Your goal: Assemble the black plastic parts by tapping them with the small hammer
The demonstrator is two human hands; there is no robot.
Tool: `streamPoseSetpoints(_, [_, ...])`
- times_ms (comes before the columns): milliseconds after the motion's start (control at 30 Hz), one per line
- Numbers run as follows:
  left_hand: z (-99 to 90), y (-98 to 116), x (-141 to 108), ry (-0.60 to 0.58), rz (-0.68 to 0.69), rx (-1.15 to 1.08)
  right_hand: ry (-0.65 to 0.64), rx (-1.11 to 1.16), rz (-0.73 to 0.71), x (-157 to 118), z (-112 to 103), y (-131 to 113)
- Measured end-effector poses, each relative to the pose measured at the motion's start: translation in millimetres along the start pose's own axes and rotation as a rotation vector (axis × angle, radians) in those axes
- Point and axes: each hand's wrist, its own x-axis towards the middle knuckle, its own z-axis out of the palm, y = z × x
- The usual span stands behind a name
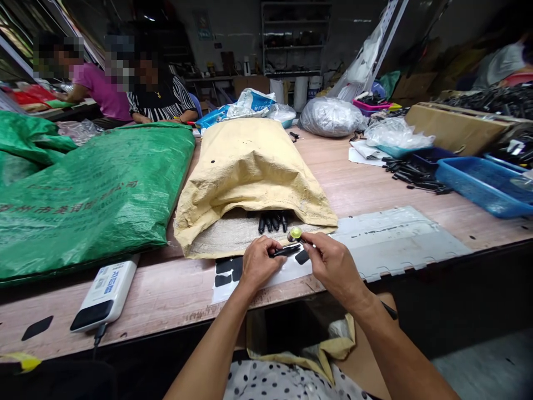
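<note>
My left hand is closed round a slim black rod-like piece, whose end points right. Close beside it, my right hand pinches a small part with a round yellow-green top near that piece's tip. Beneath both hands lies a white sheet with black patches. Just beyond them, several black cylindrical pieces stick out of the open mouth of a yellow woven sack.
A green sack fills the left, with a white power bank and cable before it. At right are a grey plastic sheet, black parts and a blue tray. Two people sit at back left.
</note>
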Motion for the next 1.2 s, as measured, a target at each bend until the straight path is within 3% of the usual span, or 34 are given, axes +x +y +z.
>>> streamPoseSetpoints(200, [-0.4, 0.0, -1.1, 0.007, 0.005, 0.014, -0.063, -0.056, 0.018, -5.5, 2.7, 3.9])
streamPoseSetpoints(333, [0.0, -1.6, -1.2, 0.004, 0.041, 0.024, 0.001, -0.103, 0.047, -0.8, 0.8, 11.6])
streamPoseSetpoints(533, [-1.0, -0.4, -1.4, 0.005, 0.055, 0.062, 0.044, -0.278, 0.144, 15.7, -5.9, 39.6])
streamPoseSetpoints(767, [-1.3, -1.0, -1.1, -0.004, 0.038, 0.05, 0.07, -0.368, 0.147, 14.1, 7.4, 69.0])
streamPoseSetpoints(1200, [0.1, -4.5, 0.0, -0.02, 0.051, 0.03, 0.106, -0.459, 0.073, 8.7, 12.3, 70.4])
